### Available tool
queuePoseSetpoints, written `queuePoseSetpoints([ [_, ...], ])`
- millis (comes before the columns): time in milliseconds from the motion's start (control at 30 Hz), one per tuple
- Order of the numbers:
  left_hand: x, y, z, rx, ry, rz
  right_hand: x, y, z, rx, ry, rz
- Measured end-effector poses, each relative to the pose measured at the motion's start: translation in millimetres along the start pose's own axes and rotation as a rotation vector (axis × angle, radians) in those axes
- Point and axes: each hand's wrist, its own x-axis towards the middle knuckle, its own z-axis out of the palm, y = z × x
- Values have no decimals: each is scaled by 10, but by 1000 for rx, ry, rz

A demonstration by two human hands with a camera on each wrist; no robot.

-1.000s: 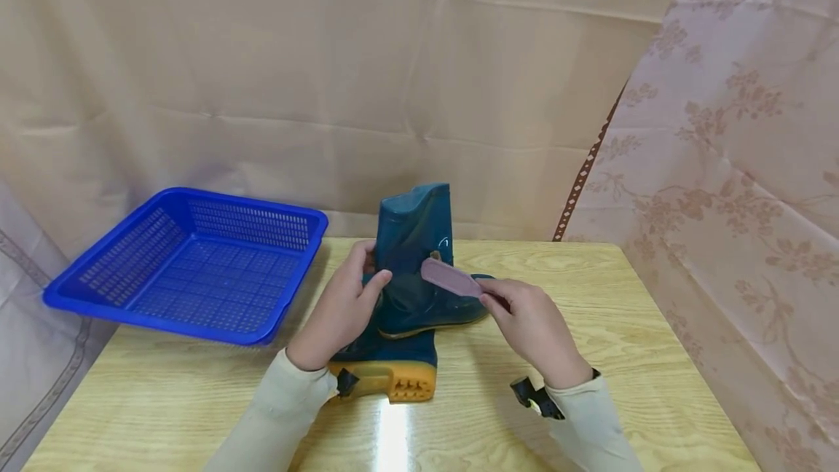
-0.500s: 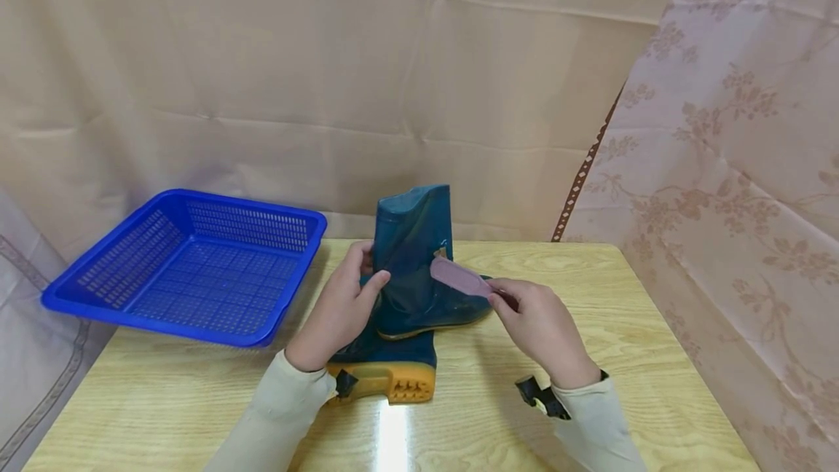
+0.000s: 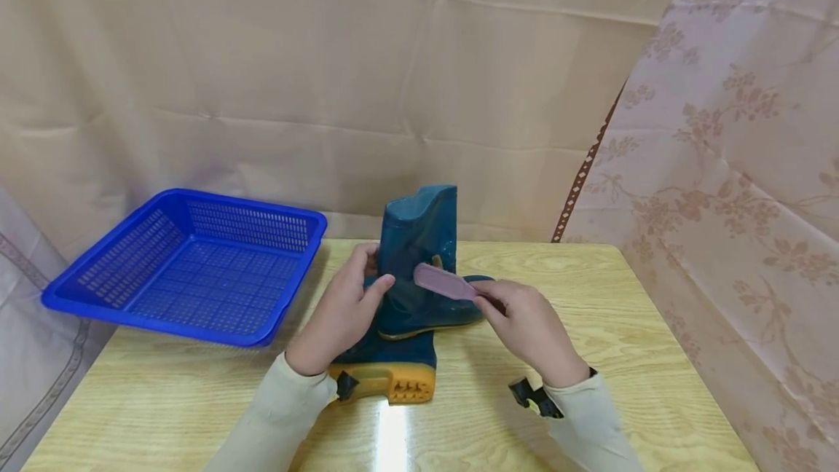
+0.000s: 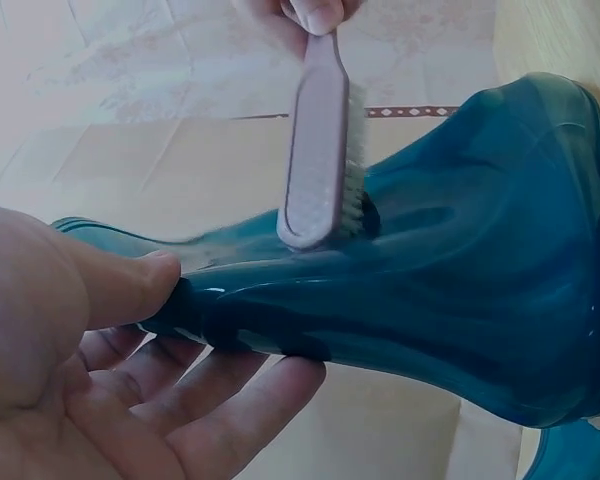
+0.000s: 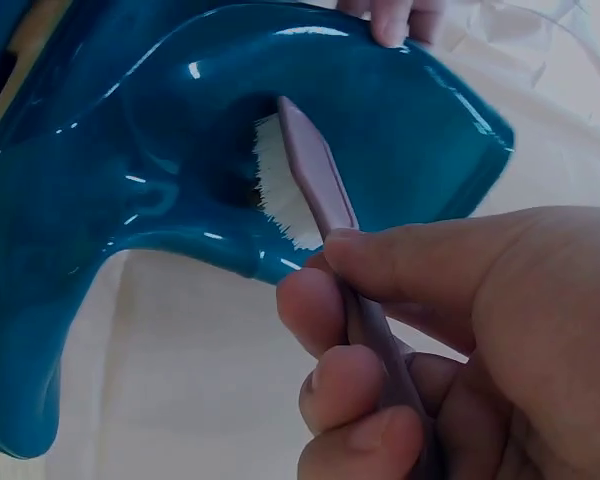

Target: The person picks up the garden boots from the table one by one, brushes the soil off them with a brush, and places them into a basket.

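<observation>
A teal rain boot [image 3: 413, 239] stands upright, its toe pointing right. My left hand [image 3: 344, 308] grips the back of its shaft, thumb on the near side and fingers behind, as the left wrist view also shows. In my right hand [image 3: 527, 323] is the handle of a mauve scrub brush [image 3: 444, 281], pinched between thumb and fingers. The brush's white bristles [image 5: 285, 185] press against the side of the boot's shaft in the right wrist view. Beneath this boot lies a second boot [image 3: 413, 348] on its side, its yellow sole [image 3: 387, 381] facing me.
A blue plastic basket [image 3: 304, 290] with slotted walls stands at the left of the wooden table [image 3: 564, 435]. A beige curtain [image 3: 328, 93] hangs behind the table, and a pink flowered curtain [image 3: 741, 202] hangs on the right.
The brush slid a little right along the shaft, then back left. The boot's shaft has shifted slightly right with my left hand still holding it.
</observation>
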Motion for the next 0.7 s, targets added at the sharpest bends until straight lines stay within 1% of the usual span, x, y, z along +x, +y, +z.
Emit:
queuePoseSetpoints([
  [133,-4,17,6,2,-6,16,8,10,9,-14,14,19],
  [267,5,7,-1,-9,3,-2,12,35,-3,-29,34,38],
  [433,19,-21,-11,-17,14,-19,9,58,-30,-22,13,62],
  [700,34,-66,-21,-22,27,-14,-7,94,-96,-11,-22,113],
])
